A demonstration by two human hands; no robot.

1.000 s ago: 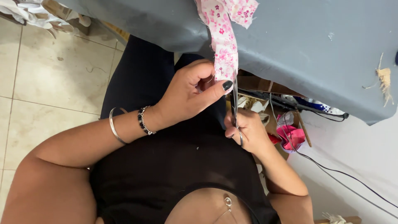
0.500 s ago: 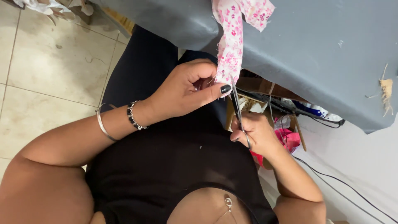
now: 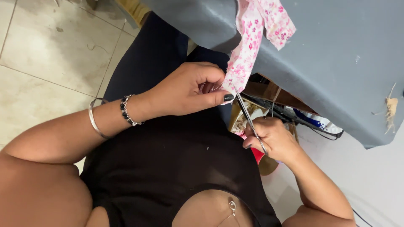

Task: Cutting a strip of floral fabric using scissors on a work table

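Observation:
A strip of pink floral fabric (image 3: 248,50) hangs over the edge of a grey table (image 3: 336,71). My left hand (image 3: 189,90) pinches the strip's lower end between thumb and fingers. My right hand (image 3: 271,138) grips a pair of thin metal scissors (image 3: 248,115), whose blades point up to the fabric's lower edge right by my left thumb. Whether the blades are apart I cannot tell. A silver bangle and a dark bead bracelet sit on my left wrist.
Beige floor tiles (image 3: 46,54) lie to the left. Under the table are a cardboard box (image 3: 269,90), cables (image 3: 311,124), a blue and white bag (image 3: 315,120) and something red (image 3: 256,153) below my right hand. A frayed tan scrap (image 3: 392,107) lies on the table's right edge.
The view has shifted a little. My left hand still pinches the fabric end, and the scissors' tips have come up closer to it.

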